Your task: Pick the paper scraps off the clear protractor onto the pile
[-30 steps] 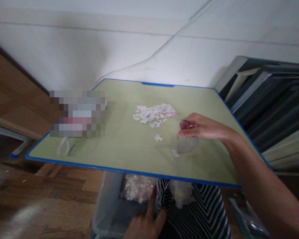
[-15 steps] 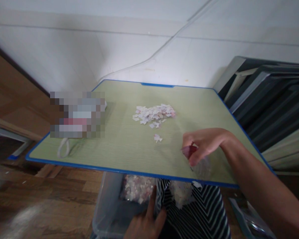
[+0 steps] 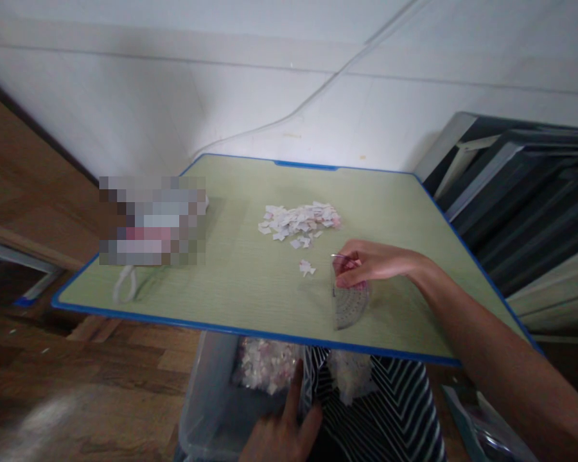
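Observation:
My right hand (image 3: 363, 264) is closed on a clear half-round protractor (image 3: 350, 305), which it holds tilted over the green folding table (image 3: 231, 276). Left of the protractor lies a small cluster of paper scraps (image 3: 307, 267); farther back is a larger pile of torn paper pieces (image 3: 298, 221), white with some pink. Below the table edge, my left hand (image 3: 279, 433) rests by the rim of a translucent plastic bin (image 3: 197, 404), index finger stretched out and thumb apart. Inside the bin sits a shiny clear bag of paper scraps (image 3: 268, 366).
More pale scraps (image 3: 350, 375) lie on the striped cloth (image 3: 390, 410) over my lap. A blurred-out object (image 3: 158, 224) with a white strap (image 3: 125, 284) stands at the table's left. Dark panels (image 3: 525, 186) lean at the right, and a wooden cabinet (image 3: 29, 186) stands left.
My right hand has moved left and away from me with the protractor, from near the table's front edge to beside the small scraps. My left hand has stayed by the bin.

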Demonstrator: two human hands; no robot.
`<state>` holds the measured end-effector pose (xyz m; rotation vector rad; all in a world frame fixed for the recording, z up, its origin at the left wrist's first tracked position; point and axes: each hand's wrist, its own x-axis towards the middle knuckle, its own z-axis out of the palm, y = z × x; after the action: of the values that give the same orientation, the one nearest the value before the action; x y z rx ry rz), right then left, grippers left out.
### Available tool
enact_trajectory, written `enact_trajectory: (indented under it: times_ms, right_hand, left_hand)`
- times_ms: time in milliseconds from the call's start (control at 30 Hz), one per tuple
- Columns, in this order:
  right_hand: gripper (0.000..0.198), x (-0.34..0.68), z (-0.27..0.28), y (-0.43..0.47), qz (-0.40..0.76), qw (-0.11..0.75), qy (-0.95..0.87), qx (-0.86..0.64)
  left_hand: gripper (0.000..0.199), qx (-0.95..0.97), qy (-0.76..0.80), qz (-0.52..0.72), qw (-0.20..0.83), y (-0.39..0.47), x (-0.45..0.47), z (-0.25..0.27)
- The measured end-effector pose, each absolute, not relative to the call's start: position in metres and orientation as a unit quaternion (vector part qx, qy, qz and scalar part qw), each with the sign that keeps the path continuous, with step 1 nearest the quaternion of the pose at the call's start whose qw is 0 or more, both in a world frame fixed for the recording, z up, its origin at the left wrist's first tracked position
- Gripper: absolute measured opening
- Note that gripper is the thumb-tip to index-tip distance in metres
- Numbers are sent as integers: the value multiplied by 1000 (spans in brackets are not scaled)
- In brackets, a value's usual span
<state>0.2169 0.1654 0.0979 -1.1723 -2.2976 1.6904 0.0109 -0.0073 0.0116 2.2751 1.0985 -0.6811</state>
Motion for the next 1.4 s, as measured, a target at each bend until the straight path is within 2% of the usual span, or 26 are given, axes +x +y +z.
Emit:
enact_trajectory:
  times_ms: [200, 400, 600, 867, 1100, 1300, 1400]
  right_hand:
    - [27, 210, 90, 169, 528, 159, -720, -421]
    - [28, 227, 99, 176, 503, 207, -704, -456]
    - [29, 237, 95, 181, 496, 177, -699, -483]
    - [27, 189, 83, 153, 552, 148, -721, -393]
    - [28, 193, 87, 154, 586, 186, -694, -375]
    - [24, 202, 93, 156, 591, 96, -712, -366]
    - [28, 194, 87, 154, 579, 113, -716, -372]
  left_hand:
    - [54, 837, 398, -269, 264, -7, 12, 15]
    - [54, 846, 402, -251, 245, -9, 11, 11]
    - [51, 846, 404, -247, 244, -9, 11, 14]
    - [45, 832, 391, -268, 289, -3, 13, 20]
    - [49, 828, 406, -262, 283, -4, 14, 20]
    - [55, 833, 398, -263, 279, -5, 12, 17]
    - [53, 838, 398, -257, 271, -6, 12, 16]
